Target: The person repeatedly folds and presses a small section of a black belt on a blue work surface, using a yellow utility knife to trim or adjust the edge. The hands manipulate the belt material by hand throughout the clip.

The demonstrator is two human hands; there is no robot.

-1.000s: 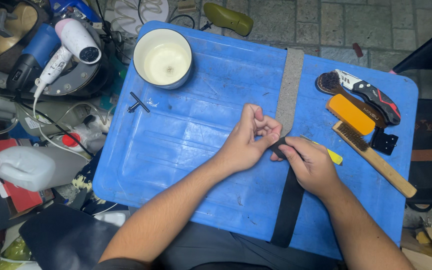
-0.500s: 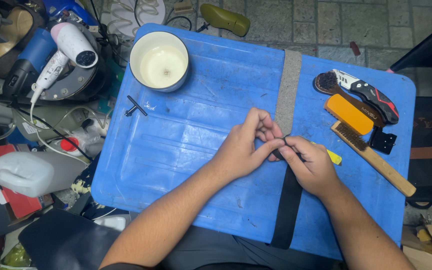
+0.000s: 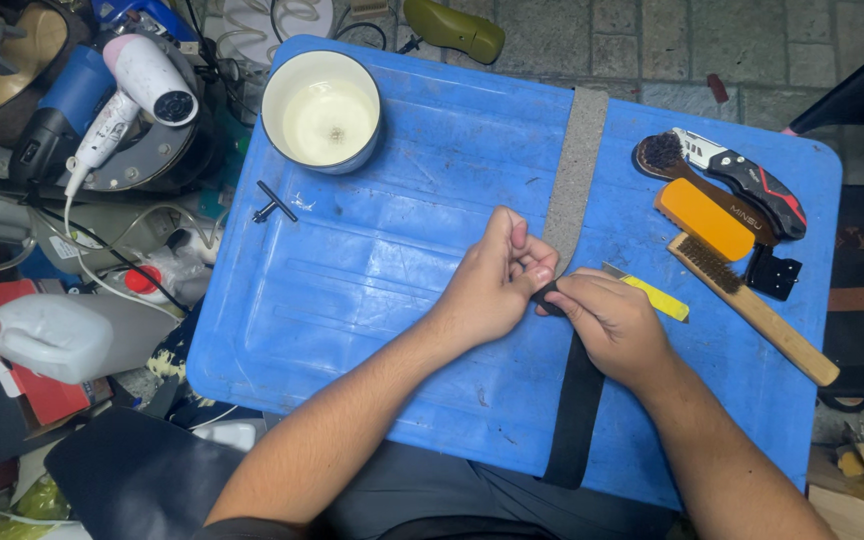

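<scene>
A long strap lies across a blue plastic board, grey on its far half and black on its near half. My left hand pinches the strap where the grey meets the black. My right hand grips the black part right beside it, fingertips touching the left hand's. A yellow-handled cutter pokes out from behind my right hand; whether the hand holds it is unclear.
A white bowl of pale paste stands at the board's far left, a small black key tool near it. Brushes, an orange block and a folding knife lie at the right. A hair dryer, a white jug and clutter sit left.
Both hands stay together on the strap at the same spot. The fingers have shifted slightly, and the grey end now lies a little flatter on the board.
</scene>
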